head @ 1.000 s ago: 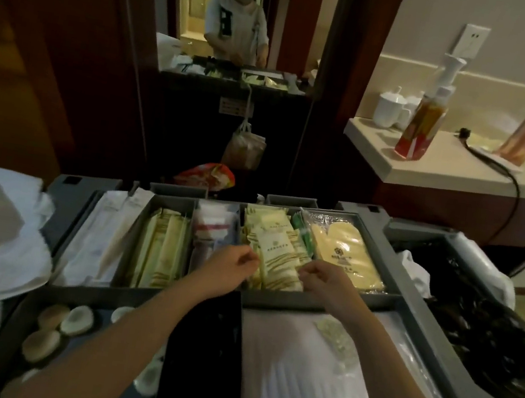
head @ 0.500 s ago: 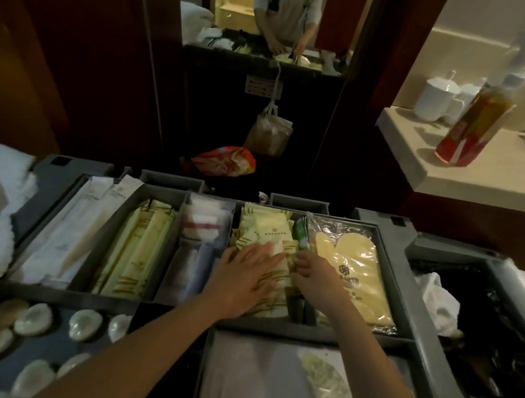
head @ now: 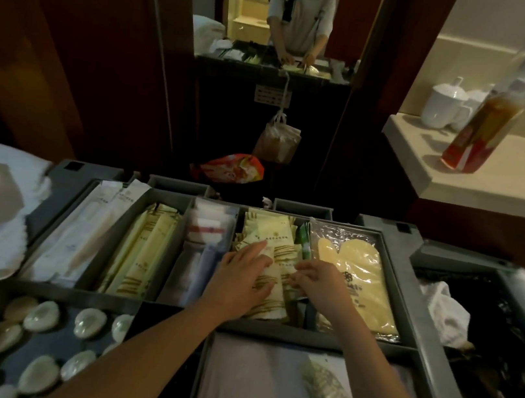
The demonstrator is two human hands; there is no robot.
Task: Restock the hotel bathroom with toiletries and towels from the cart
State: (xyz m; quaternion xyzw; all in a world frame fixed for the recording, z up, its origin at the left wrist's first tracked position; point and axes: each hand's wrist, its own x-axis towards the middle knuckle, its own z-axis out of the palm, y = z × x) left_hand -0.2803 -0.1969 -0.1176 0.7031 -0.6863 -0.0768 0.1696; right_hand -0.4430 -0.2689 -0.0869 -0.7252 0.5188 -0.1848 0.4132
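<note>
Currently, the cream sachets [head: 269,237] lie directly under both hands, in the fourth compartment from the left of the cart tray [head: 408,299]. Their long axis runs away from the person, towards the tray's far wall. The left hand [head: 242,277] rests flat on the stack, fingers straight. The right hand [head: 323,286] touches the stack's right edge with bent fingers; whether it pinches a sachet cannot be determined. Neighbouring compartments hold a bagged yellow mitt [head: 353,267] on the right and white-and-red packets [head: 205,228] on the left.
</note>
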